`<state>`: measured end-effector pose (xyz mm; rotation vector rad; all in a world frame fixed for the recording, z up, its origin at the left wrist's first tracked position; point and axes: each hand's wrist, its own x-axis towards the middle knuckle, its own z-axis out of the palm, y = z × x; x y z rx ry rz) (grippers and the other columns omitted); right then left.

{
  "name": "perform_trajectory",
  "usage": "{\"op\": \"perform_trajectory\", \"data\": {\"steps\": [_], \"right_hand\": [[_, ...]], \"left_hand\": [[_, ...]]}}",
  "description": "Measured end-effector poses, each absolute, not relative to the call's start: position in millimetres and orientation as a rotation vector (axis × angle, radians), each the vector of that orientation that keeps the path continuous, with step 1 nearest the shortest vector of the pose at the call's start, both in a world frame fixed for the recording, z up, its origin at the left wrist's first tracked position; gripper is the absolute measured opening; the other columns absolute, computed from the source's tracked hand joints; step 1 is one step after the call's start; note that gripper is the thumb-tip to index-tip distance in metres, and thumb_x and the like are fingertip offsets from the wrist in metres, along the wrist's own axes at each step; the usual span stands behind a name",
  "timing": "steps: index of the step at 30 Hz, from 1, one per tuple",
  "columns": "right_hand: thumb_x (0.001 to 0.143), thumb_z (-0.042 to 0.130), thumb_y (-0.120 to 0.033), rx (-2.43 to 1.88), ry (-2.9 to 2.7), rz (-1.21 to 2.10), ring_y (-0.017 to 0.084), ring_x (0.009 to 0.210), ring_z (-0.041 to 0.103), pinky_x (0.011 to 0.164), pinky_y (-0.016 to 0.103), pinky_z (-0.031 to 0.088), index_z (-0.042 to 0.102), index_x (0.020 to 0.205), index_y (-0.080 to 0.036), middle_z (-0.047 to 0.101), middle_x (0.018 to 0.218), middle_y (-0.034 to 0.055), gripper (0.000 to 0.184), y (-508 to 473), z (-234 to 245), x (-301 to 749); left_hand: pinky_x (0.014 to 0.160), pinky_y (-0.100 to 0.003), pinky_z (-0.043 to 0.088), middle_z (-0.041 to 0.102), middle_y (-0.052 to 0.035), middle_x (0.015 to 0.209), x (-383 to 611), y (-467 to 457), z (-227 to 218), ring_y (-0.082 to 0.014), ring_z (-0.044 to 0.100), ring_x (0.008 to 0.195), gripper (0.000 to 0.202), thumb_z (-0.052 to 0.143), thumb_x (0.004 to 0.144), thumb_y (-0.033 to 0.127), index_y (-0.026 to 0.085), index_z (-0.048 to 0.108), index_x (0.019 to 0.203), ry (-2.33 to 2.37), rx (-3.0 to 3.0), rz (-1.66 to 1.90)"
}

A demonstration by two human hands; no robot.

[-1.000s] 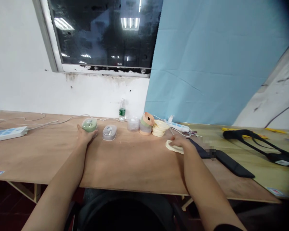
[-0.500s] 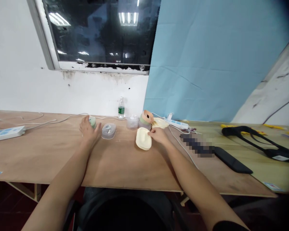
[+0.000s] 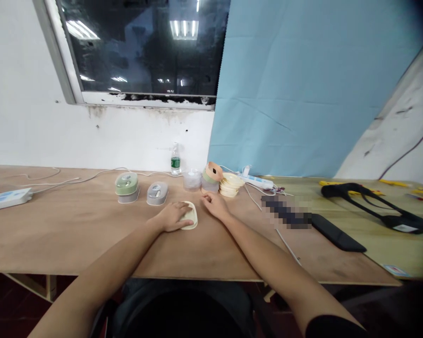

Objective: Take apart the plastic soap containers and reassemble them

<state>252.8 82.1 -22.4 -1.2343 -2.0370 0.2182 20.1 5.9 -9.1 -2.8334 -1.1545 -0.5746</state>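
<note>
Closest in, the left hand [image 3: 172, 217] lies across a shallow cream oval tray [image 3: 193, 221] on the table [image 3: 56, 234], just below centre, its fingers together over the tray's top; whether they grip it, I cannot tell. The right hand [image 3: 215, 205] sits just beside the tray, its fingers loosely together and curled, tips down near the table surface.

Farther back in a row stand a green-lidded round container [image 3: 127, 183], a grey-lidded clear box [image 3: 157, 193], a clear cup [image 3: 192, 180], a peach-and-green stack [image 3: 210, 177] and a pile of cream rings [image 3: 229, 185]. Behind them, a water bottle [image 3: 175, 160] carries a green label, its writing too small to read. A white power strip [image 3: 7, 199] lies at the left edge. To the right are a pixelated object [image 3: 285, 211], a black slab [image 3: 334, 233] and a black frame [image 3: 373, 206]. Small stickers at the table's corners are unreadable.
</note>
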Motion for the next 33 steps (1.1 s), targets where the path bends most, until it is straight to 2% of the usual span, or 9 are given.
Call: {"op": "perform_trajectory", "data": {"steps": [5,8,11,15,18,22,27,33], "right_hand": [[0.084,0.047,-0.036,-1.315,-1.699,0.033,0.02,0.07,0.06,0.065,0.028,0.04,0.062,0.108,-0.02,0.067,0.074,0.0036,0.033,98.8,-14.4,277.6],[0.086,0.044,-0.039,-1.323,-1.599,0.007,0.02,0.07,0.059,0.067,0.029,0.042,0.057,0.118,-0.017,0.067,0.077,0.0049,0.041,108.6,-9.6,287.6],[0.086,0.042,-0.041,-1.315,-1.58,0.027,0.021,0.072,0.06,0.067,0.031,0.044,0.05,0.129,-0.017,0.068,0.085,0.0067,0.05,117.5,-7.8,289.4],[0.087,0.042,-0.039,-1.22,-1.665,0.094,0.021,0.082,0.061,0.072,0.033,0.048,0.039,0.139,-0.018,0.067,0.097,0.0082,0.056,127.9,-12.2,286.6],[0.087,0.042,-0.036,-1.145,-1.739,0.113,0.02,0.084,0.06,0.077,0.034,0.048,0.047,0.132,-0.015,0.066,0.102,0.0095,0.05,132.8,-16.9,286.9],[0.086,0.043,-0.036,-1.143,-1.712,0.09,0.019,0.079,0.059,0.074,0.032,0.046,0.059,0.114,-0.015,0.066,0.1,0.01,0.039,132.6,-17.3,289.3],[0.083,0.049,-0.042,-1.21,-1.609,0.013,0.018,0.07,0.057,0.07,0.03,0.043,0.061,0.103,-0.017,0.068,0.097,0.0088,0.034,124.0,-10.0,288.2],[0.076,0.06,-0.041,-1.152,-1.684,-0.101,0.016,0.068,0.058,0.07,0.028,0.043,0.061,0.097,-0.02,0.066,0.094,0.0055,0.03,99.6,-6.6,277.3]], "left_hand": [[0.096,-0.04,0.038,0.062,-0.0116,0.12,18.9,3.4,-7.7,-0.0262,0.055,0.114,0.049,0.04,0.09,0.056,0.019,0.059,0.117,-1.236,-2.85,-0.528],[0.094,-0.039,0.04,0.062,-0.0109,0.118,16.6,2.7,-6.1,-0.0253,0.056,0.111,0.043,0.04,0.091,0.051,0.02,0.062,0.113,-1.218,-2.845,-0.566],[0.095,-0.038,0.041,0.058,-0.011,0.118,14.8,4.1,-6.7,-0.024,0.055,0.109,0.036,0.041,0.091,0.039,0.021,0.065,0.111,-1.189,-2.83,-0.644],[0.096,-0.037,0.042,0.058,-0.0109,0.111,10.8,9.7,-7.9,-0.0225,0.055,0.104,0.035,0.044,0.081,0.019,0.017,0.065,0.109,-1.185,-2.827,-0.721],[0.093,-0.035,0.045,0.062,-0.01,0.106,7.6,12.9,-8.0,-0.0218,0.057,0.101,0.036,0.047,0.074,0.013,0.016,0.065,0.105,-1.239,-2.861,-0.732],[0.091,-0.032,0.047,0.064,-0.0089,0.105,6.0,14.0,-9.2,-0.0211,0.059,0.1,0.035,0.052,0.072,0.013,0.016,0.067,0.103,-1.333,-2.863,-0.783],[0.081,-0.029,0.05,0.062,-0.0075,0.116,7.0,14.1,-9.2,-0.017,0.064,0.087,0.029,0.056,0.074,0.018,0.02,0.07,0.099,-1.392,-2.934,-0.81],[0.077,-0.03,0.05,0.069,-0.0048,0.104,8.6,18.8,-9.4,-0.0202,0.065,0.085,0.032,0.065,0.073,0.029,0.021,0.067,0.105,-1.607,-2.814,-0.859]]}}
